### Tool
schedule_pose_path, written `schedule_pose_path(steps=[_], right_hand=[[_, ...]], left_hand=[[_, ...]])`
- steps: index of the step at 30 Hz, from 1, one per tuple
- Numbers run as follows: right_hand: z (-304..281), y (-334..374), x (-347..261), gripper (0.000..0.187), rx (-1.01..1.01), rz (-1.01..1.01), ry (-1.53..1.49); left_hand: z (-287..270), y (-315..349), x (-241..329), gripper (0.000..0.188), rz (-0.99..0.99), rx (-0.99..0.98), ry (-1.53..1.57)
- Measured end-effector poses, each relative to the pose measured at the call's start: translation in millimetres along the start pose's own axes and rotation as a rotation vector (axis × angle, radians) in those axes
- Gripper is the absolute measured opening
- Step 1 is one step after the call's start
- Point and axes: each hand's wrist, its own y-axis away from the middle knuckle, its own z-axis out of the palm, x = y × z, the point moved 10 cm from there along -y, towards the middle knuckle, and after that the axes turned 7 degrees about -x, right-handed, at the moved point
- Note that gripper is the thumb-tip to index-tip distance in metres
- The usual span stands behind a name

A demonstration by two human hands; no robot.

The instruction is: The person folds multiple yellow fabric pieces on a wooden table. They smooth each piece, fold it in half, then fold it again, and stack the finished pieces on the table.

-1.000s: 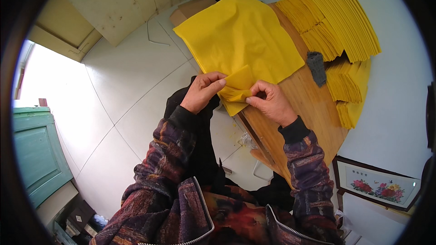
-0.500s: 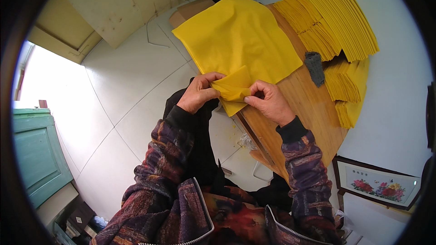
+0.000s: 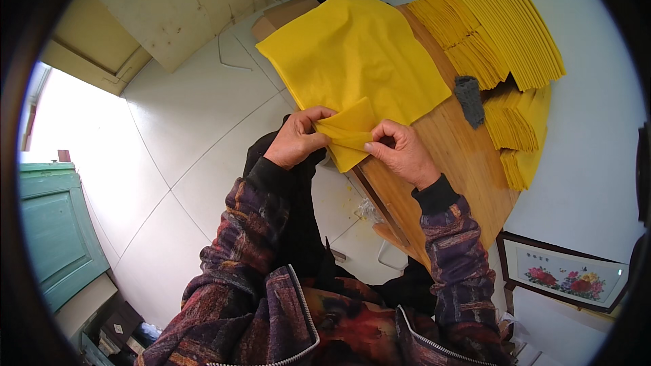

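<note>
A yellow fabric sheet (image 3: 359,54) lies over the near end of a wooden table (image 3: 468,169), its front corner hanging past the edge. At that corner a small flap of the fabric is turned up and folded. My left hand (image 3: 298,138) pinches the flap's left end between thumb and fingers. My right hand (image 3: 404,152) pinches its right end, thumb and forefinger closed. The fold stretches between both hands. Whether the sheet is one layer or several I cannot tell.
Stacks of folded yellow fabric (image 3: 502,27) stand along the table's right side by the wall. A dark grey cloth (image 3: 469,102) lies beside them. A framed flower picture (image 3: 563,278) is at lower right, a green cabinet (image 3: 57,224) at left.
The fold between my hands has become smoother and straighter. Both hands stay in nearly the same place, still pinching the fabric.
</note>
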Motion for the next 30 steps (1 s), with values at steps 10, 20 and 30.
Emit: schedule_pose_path(steps=[10,20,30], right_hand=[[-5.8,0.3,-5.2,0.012,0.041,-0.005,0.035],[-22.8,-1.4,-50.9,0.007,0.312,-0.249,0.374],[37.5,43.9,-56.8,0.02,0.256,-0.403,0.942]], left_hand=[[-0.3,-0.3,-0.5,0.032,0.019,0.029,0.021],[-8.6,-4.9,-4.6,0.019,0.078,0.094,-0.027],[-9.7,-5.6,-6.8,0.018,0.119,0.108,-0.025]])
